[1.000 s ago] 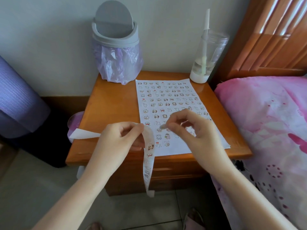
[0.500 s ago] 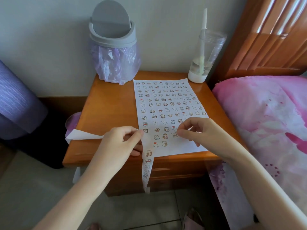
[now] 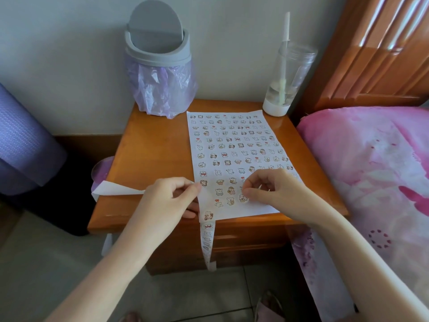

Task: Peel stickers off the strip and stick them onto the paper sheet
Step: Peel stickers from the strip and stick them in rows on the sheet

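A white paper sheet (image 3: 234, 145) covered with rows of small cartoon stickers lies on the wooden nightstand (image 3: 153, 154). My left hand (image 3: 167, 201) pinches a long white sticker strip (image 3: 207, 231) at the nightstand's front edge. One end hangs down past the drawer with several stickers on it, and the peeled end trails off to the left. My right hand (image 3: 276, 194) rests on the sheet's near right part with curled fingers. Its thumb and fingertips press a sticker (image 3: 242, 198) onto the paper.
A grey swing-lid bin (image 3: 157, 59) with a purple bag stands at the back of the nightstand. A clear cup (image 3: 285, 80) with a straw is at the back right. A pink bed (image 3: 371, 170) lies right, a purple roll (image 3: 21, 147) left.
My right hand carried the peeled sticker from the air beside the strip down onto the sheet. My left hand lowered the strip to the nightstand's front edge.
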A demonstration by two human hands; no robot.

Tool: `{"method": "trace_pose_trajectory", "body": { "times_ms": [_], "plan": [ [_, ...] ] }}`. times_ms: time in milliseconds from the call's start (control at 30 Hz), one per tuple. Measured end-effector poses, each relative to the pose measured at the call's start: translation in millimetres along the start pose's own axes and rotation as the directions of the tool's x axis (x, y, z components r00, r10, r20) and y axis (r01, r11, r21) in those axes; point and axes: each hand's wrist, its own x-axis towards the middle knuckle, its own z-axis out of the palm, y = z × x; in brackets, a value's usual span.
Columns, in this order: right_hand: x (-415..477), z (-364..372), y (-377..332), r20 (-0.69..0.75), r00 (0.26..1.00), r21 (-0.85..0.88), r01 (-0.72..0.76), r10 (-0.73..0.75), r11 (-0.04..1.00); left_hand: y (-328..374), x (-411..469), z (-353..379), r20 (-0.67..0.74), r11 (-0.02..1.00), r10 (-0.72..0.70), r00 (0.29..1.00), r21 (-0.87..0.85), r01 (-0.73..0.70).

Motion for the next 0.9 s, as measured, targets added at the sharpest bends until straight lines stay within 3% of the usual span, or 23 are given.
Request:
{"method": "trace_pose_trajectory", "body": {
  "times_ms": [900],
  "plan": [
    [-2, 14, -1, -0.130, 0.990, -0.111, 0.034, -0.048, 0.993, 1, 0, -1, 0.003, 1.000, -0.021, 1.000, -0.006, 0.021]
  ]
}}
